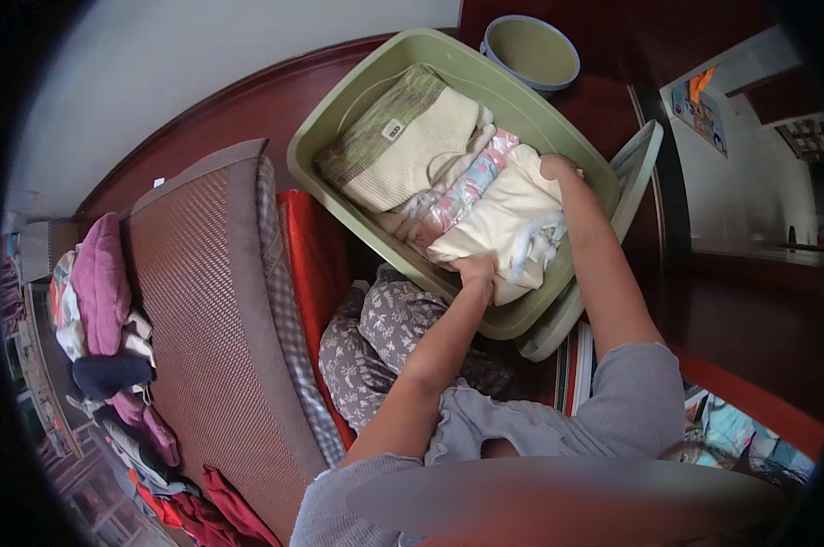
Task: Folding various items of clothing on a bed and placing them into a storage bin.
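Observation:
A green plastic storage bin (401, 263) stands before me with folded clothes inside. Both my hands are in it, at opposite sides of a cream garment (501, 219) with a pale blue fuzzy part. My left hand (475, 268) grips its near left edge, the fingers partly under the cloth. At its far right side my right hand (557, 167) has its fingers tucked down, partly hidden by the cloth, so its hold is unclear. Beside this garment lies a pink and blue printed fabric (477, 181). A cream and green ribbed knit (412, 137) lies folded at the bin's far left.
A bin lid (641, 161) leans behind the bin's right side, near a round open container (531, 51). At left is a woven mat (193, 294) with piled clothes (104, 294) along its edge. A red padded item (312, 273) stands between mat and bin.

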`<act>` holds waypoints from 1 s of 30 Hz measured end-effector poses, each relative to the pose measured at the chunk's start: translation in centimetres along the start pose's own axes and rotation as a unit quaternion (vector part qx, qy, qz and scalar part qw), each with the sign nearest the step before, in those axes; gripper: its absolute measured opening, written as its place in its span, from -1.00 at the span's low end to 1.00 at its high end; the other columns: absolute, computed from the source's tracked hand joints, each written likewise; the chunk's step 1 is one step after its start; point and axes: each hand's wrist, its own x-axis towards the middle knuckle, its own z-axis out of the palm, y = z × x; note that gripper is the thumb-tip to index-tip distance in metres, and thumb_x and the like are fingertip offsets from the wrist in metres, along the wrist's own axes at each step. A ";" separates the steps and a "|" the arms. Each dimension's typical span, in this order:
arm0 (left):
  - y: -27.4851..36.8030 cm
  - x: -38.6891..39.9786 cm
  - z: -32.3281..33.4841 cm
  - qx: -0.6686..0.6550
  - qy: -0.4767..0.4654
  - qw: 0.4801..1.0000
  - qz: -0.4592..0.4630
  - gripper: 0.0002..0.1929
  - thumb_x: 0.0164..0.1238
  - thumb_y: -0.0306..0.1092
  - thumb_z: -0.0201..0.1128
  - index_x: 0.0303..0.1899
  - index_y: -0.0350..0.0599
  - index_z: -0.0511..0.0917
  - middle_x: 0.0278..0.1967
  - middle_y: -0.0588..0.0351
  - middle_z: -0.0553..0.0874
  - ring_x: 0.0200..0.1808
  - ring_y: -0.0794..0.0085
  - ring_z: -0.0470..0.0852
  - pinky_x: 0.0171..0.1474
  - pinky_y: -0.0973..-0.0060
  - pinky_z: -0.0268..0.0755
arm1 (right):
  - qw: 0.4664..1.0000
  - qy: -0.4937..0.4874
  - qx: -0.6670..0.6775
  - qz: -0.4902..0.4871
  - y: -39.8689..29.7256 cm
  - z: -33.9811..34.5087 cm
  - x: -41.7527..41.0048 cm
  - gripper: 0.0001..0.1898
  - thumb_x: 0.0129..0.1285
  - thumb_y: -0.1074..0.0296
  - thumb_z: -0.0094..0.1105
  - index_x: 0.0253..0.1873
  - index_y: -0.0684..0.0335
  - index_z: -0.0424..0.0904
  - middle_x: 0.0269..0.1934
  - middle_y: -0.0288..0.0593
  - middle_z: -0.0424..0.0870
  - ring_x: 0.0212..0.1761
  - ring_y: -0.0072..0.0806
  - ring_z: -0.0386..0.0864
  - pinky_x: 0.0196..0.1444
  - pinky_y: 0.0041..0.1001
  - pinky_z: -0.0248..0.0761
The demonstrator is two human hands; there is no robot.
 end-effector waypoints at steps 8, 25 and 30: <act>-5.9 8.8 1.1 0.142 0.018 0.982 -0.125 -0.02 0.15 -0.14 0.29 0.43 -0.16 -0.24 0.25 -0.25 0.36 0.18 0.01 0.49 0.22 0.17 0.35 | 0.992 -0.085 0.086 0.020 -0.3 3.6 -0.4 -0.52 0.25 0.49 -0.19 0.30 0.28 0.33 0.30 0.08 0.36 0.32 -0.07 0.36 0.30 -0.19 0.27; 3.2 4.5 -3.5 0.731 -0.111 0.665 0.105 -0.16 0.28 -0.06 0.18 0.45 0.61 -0.22 0.51 0.09 -0.29 0.43 -0.41 -0.28 0.20 -0.59 -0.24 | 0.951 -0.056 -0.115 -0.283 -5.1 2.4 -5.7 0.30 -0.33 -0.12 0.55 0.50 -0.25 -0.25 0.53 -0.20 -0.36 0.51 0.15 -0.23 0.36 0.08 0.13; 0.0 8.6 -1.6 0.793 -0.103 0.590 0.109 -0.21 0.40 -0.14 0.06 0.46 0.52 -0.30 0.51 0.04 -0.33 0.42 -0.46 -0.31 0.24 -0.54 -0.33 | 0.948 -0.046 -0.153 -0.277 -5.0 7.6 -3.2 0.45 -0.48 0.01 0.65 0.51 -0.15 -0.36 0.54 -0.22 -0.42 0.51 0.15 -0.24 0.39 0.01 0.13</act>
